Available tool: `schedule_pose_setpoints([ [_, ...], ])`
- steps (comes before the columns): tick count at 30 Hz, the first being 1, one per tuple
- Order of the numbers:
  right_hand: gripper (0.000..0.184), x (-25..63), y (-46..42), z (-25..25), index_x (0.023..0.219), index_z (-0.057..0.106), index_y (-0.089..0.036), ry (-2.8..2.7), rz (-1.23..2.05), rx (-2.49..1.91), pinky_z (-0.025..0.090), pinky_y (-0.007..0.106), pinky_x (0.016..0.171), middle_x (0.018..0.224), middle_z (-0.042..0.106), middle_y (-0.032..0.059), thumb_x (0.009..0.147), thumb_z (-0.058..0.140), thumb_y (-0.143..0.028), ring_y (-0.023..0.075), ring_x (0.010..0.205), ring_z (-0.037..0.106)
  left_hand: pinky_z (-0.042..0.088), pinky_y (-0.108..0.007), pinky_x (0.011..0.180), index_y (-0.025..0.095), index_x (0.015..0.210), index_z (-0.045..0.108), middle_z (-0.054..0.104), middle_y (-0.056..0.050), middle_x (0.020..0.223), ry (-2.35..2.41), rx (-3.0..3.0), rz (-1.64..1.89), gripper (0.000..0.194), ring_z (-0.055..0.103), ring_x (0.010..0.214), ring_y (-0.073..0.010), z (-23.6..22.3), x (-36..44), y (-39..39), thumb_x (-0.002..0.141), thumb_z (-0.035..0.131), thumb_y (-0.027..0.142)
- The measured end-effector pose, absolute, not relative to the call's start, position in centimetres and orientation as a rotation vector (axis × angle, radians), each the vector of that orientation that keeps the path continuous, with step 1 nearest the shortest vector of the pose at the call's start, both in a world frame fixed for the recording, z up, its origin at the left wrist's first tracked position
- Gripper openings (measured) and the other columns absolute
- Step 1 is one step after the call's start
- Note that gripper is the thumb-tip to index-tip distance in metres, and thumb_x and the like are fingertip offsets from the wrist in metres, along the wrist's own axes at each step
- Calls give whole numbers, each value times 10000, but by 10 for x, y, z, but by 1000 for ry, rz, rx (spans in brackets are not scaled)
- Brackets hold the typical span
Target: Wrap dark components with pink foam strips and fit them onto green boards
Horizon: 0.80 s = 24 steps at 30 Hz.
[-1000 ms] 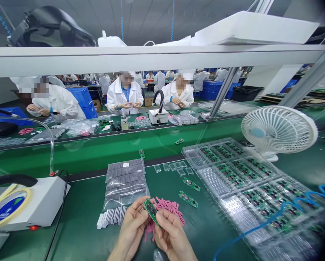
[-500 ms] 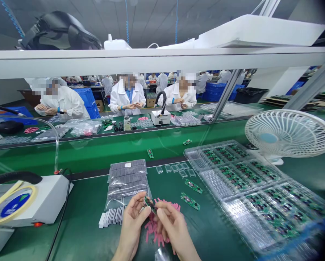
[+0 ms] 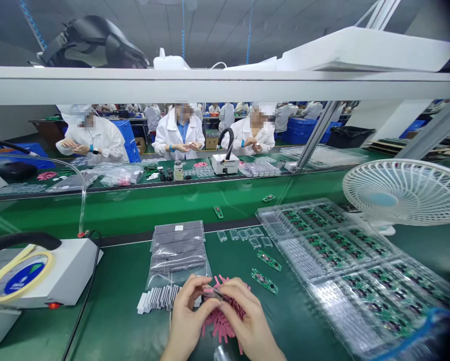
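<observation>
My left hand and my right hand meet at the fingertips, both closed on a small circuit board seen nearly edge-on. A bit of pink shows at the board; the fingers hide most of it. Beneath the hands lies a loose pile of pink strips. Left of my left hand is a row of small white-and-dark pieces, with a clear bag of striped grey pieces behind it. To the right of my right hand, two green circuit boards rest on the green table.
Clear plastic trays of circuit boards fill the right side, near a white fan. Small clear frames lie behind the hands. At left stands a white machine with a black cable. Several people in white coats sit opposite.
The board between my hands has turned from showing its green face to nearly edge-on. My fingertips have drawn closer together around it. The view has shifted slightly.
</observation>
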State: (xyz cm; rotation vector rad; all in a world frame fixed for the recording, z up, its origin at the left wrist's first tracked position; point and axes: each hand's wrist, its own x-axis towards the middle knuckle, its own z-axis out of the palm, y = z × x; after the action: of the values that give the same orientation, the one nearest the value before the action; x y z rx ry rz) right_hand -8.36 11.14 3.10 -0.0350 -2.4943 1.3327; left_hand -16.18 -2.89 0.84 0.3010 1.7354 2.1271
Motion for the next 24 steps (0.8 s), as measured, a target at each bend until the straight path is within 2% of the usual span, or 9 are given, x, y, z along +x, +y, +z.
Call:
schedule_pose_setpoints([
  [2, 150, -83, 109, 31, 1004, 624, -176, -2428, 1435, -60, 431, 169, 914, 973, 592, 39, 966, 513, -269, 75, 947, 559, 511, -241, 836, 189, 899, 699, 584, -41, 933, 1636, 304, 2170, 256, 606, 884, -159, 9, -161, -29, 681, 811, 265],
  [7, 129, -81, 106, 40, 1024, 619, -173, -2380, 1407, -18, 423, 164, 949, 1091, 557, 61, 941, 549, -242, 93, 1073, 542, 494, -267, 817, 173, 817, 683, 583, -59, 872, 1626, 595, 2138, 86, 605, 892, -183, 14, -164, -32, 788, 726, 241],
  [10, 71, -81, 107, 46, 927, 593, -156, -2354, 1372, 25, 426, 162, 929, 989, 559, 47, 939, 549, -209, 76, 984, 548, 484, -268, 834, 184, 832, 695, 588, -71, 906, 1659, 690, 2083, 36, 596, 930, -187, 15, -166, -35, 814, 699, 215],
  [13, 74, -81, 106, 47, 880, 552, -143, -2349, 1291, 72, 428, 189, 905, 916, 561, 47, 941, 535, -181, 86, 933, 534, 491, -261, 812, 185, 846, 699, 566, -72, 921, 1553, 708, 2055, 47, 584, 915, -177, 16, -168, -37, 810, 705, 214],
  [17, 44, -79, 104, 46, 892, 530, -147, -2374, 1158, 112, 403, 199, 888, 920, 556, 41, 933, 530, -135, 92, 945, 509, 485, -243, 789, 214, 944, 716, 551, -60, 929, 1399, 737, 2080, 132, 574, 885, -151, 14, -170, -40, 813, 704, 206],
  [22, 101, -76, 101, 48, 968, 516, -158, -2368, 1041, 168, 355, 210, 941, 978, 544, 31, 920, 505, -70, 87, 968, 491, 481, -251, 792, 221, 881, 707, 554, -53, 920, 1445, 795, 2093, 71, 582, 890, -153, 8, -168, -40, 820, 694, 186],
  [24, 98, -76, 99, 47, 960, 505, -149, -2357, 1046, 165, 362, 217, 917, 965, 537, 38, 925, 473, -63, 90, 947, 490, 477, -244, 765, 212, 865, 701, 561, -51, 889, 1523, 824, 2090, 52, 582, 857, -149, 7, -167, -41, 819, 696, 188],
])
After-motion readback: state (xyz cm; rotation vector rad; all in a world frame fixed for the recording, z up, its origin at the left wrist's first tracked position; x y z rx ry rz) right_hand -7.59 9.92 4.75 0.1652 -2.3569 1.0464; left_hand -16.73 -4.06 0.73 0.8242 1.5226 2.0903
